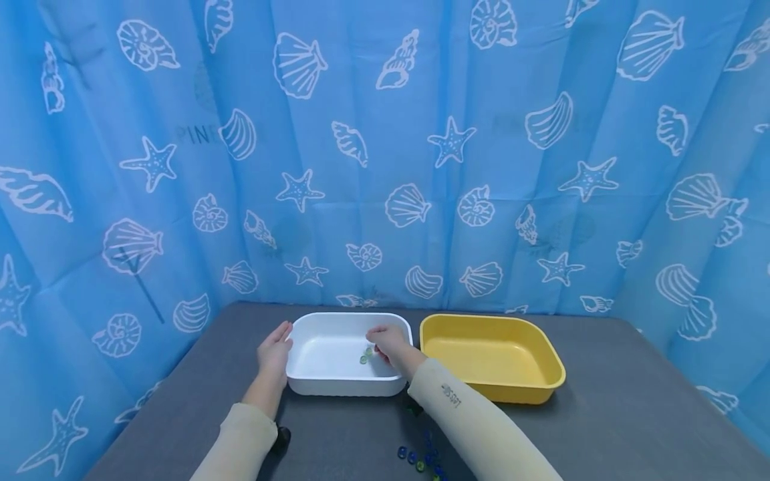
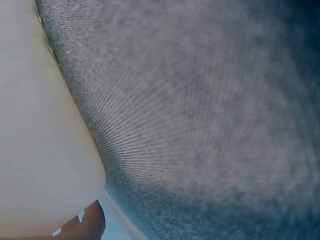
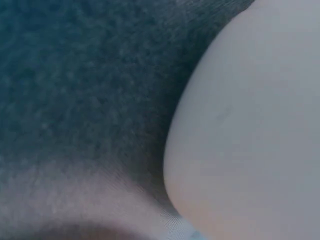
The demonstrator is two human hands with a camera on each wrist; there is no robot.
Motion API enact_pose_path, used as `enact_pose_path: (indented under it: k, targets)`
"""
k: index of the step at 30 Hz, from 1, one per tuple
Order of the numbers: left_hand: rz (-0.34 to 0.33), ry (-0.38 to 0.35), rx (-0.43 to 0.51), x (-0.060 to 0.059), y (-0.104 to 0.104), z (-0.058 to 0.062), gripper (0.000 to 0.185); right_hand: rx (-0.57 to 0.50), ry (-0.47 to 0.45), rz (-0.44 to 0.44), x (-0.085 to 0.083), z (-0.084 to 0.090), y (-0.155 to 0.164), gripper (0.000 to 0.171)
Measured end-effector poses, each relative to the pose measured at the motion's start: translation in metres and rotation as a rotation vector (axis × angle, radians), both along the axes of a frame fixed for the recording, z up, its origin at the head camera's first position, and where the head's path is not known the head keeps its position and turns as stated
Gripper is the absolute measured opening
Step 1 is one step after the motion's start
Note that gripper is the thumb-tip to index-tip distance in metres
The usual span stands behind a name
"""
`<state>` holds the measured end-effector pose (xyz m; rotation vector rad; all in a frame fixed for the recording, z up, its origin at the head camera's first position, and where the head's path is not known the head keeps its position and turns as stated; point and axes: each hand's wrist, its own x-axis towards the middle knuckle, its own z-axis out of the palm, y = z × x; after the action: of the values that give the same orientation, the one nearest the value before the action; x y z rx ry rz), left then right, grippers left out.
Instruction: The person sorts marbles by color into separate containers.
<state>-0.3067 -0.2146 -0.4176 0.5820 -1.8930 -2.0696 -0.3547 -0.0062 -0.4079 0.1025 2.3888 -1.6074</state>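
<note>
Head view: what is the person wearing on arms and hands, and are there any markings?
Both arms wear long, close-fitting cream sleeves ending at the wrists. The right sleeve bears a small dark printed marking, too small to read. The left hand and right hand are bare: no gloves.

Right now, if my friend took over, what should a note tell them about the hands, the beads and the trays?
Left hand: open, resting on the white plastic tray's left rim.
Right hand: inside that tray over a few small green glass beads; whether it pinches one cannot be told.
Yellow plastic tray: beside it, nothing visible inside.
Left to do: blue and green beads lie loose on the grey table near the right sleeve.
</note>
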Motion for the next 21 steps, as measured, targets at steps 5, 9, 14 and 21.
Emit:
enact_pose_path:
  k: [5,9,14,21]
  targets:
    - [0.0,0.005,0.01,0.002,-0.001,0.002,0.048,-0.165,0.093,0.024,0.01,0.013,0.009,0.027]
    - [0.006,0.013,0.027,0.003,-0.002,0.004,0.048,-0.214,0.136,0.072,0.021,0.021,0.02,0.028]
    - [0.022,0.017,0.031,0.003,0.0,0.006,0.047,-0.244,0.184,0.191,0.042,0.028,0.039,0.028]
    - [0.009,-0.001,0.022,0.006,0.002,0.008,0.047,-0.277,0.247,0.386,0.072,0.028,0.077,0.032]
